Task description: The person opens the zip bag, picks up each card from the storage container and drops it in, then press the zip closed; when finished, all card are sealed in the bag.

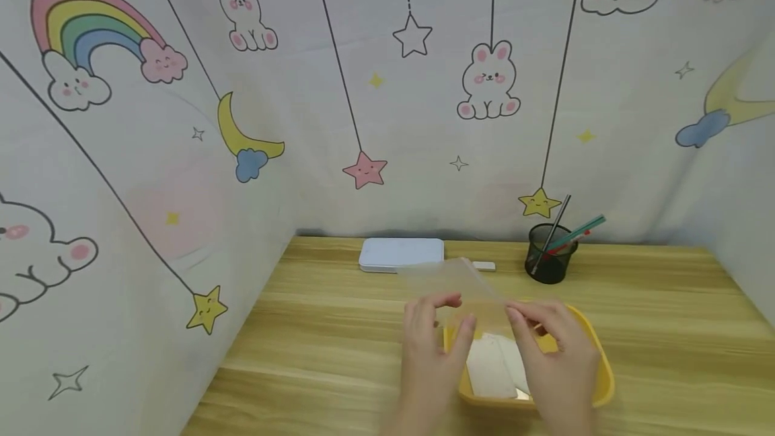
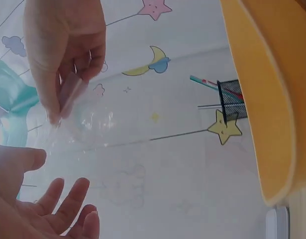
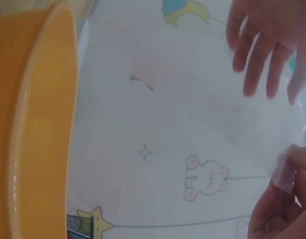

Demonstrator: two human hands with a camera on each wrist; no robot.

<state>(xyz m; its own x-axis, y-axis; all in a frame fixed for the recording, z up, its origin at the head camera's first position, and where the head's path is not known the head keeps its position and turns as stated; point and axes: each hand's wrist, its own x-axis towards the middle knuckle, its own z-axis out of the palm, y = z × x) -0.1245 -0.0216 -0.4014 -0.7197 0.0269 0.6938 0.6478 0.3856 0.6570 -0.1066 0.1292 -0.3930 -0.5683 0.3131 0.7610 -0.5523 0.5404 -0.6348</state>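
My right hand (image 1: pixel 560 355) pinches one edge of a thin, clear plastic sheet (image 1: pixel 451 280) between thumb and fingers. The film spreads out to the left, above the yellow basket (image 1: pixel 602 362). In the left wrist view the film (image 2: pixel 93 124) shines and hangs from the right hand (image 2: pixel 68 55). My left hand (image 1: pixel 426 348) is just left of the film, its thumb and fingers apart with nothing gripped. Those spread fingers show again in the right wrist view, where the left hand (image 3: pixel 272 40) is above the right. Flat white pieces (image 1: pixel 490 369) lie in the basket.
A white flat case (image 1: pixel 401 253) lies at the back of the wooden table (image 1: pixel 315 355), with a small white strip (image 1: pixel 484 266) beside it. A black mesh cup (image 1: pixel 547 258) with pens stands behind the basket. Patterned cloth walls (image 1: pixel 424 120) surround the table.
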